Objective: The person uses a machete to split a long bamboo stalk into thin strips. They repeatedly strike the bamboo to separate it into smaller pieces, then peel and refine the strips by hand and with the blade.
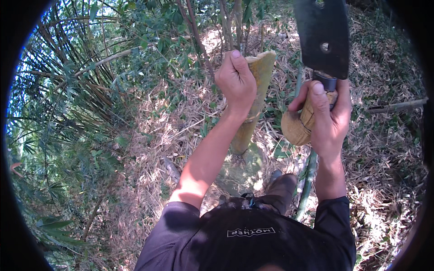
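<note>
Left hand [236, 81] curls at smooth bamboo [263, 81], hold unclear; right of it, right hand [329, 117] clamps flat knife [316, 49] by bulbous wooden handle [296, 130].

Mottled yellow-green bamboo [261, 88], dark grey blade [324, 27], tan handle [296, 129], black shirt [257, 250], straw-brown leaf litter [151, 128]

Between the bamboo tube [254, 106] and the wooden handle [302, 123], a narrow gap is running down toward the leaf litter [156, 124]. The left hand [237, 81] is blocking the tube's upper left side, and thin stems [199, 40] are crowding the space beyond it. Above the right hand [331, 113], a broad dark blade [323, 43] is barring the way — to its right, open room is stretching over a grey pole [393, 107]. Left of the left forearm, wider room is continuing until a thicket [77, 77] is closing it off.
</note>
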### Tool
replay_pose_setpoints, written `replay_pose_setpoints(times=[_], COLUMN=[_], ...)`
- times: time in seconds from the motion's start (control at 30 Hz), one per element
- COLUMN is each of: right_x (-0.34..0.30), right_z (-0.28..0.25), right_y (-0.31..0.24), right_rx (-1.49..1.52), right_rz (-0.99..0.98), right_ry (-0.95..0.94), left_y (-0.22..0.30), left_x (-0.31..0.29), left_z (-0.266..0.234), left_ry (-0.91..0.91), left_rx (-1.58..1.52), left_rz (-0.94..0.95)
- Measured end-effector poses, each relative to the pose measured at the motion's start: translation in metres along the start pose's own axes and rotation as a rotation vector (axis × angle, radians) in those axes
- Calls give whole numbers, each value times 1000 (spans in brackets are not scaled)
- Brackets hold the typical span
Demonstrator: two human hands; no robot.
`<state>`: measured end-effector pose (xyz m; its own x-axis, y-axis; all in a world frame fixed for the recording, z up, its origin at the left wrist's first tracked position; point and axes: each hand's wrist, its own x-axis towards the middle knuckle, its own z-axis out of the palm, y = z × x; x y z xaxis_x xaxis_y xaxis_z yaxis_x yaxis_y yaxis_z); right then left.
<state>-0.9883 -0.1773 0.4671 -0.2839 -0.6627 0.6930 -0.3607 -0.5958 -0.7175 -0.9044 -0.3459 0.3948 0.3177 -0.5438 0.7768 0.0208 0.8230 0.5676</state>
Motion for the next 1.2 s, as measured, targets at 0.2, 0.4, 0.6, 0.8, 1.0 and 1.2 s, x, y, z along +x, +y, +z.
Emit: replay_pose_setpoints(times=[0.2, 0.4, 0.6, 0.8, 1.0, 1.2], right_x=[-14, -27, -34, -58, -116, -195], right_z=[-13, -8, -5, -3, -36, -55], right_y=[6, -2, 13, 31, 71, 117], right_rx=[-183, -19, -9, 249, 280, 245], right_rz=[286, 203, 295, 322, 724, 1053], right_ry=[-160, 5, -98, -2, 114, 209], left_y=[6, 8, 7, -25, -60, -74], left_x=[-2, -1, 1, 21, 71, 79], left_z=[4, -3, -10, -30, -146, -300], left_ry=[-14, -10, -13, -131, -708, -539], left_rx=[32, 7, -23, -297, -1243, -1274], left_rz=[20, -1, -22, -72, -547, -545])
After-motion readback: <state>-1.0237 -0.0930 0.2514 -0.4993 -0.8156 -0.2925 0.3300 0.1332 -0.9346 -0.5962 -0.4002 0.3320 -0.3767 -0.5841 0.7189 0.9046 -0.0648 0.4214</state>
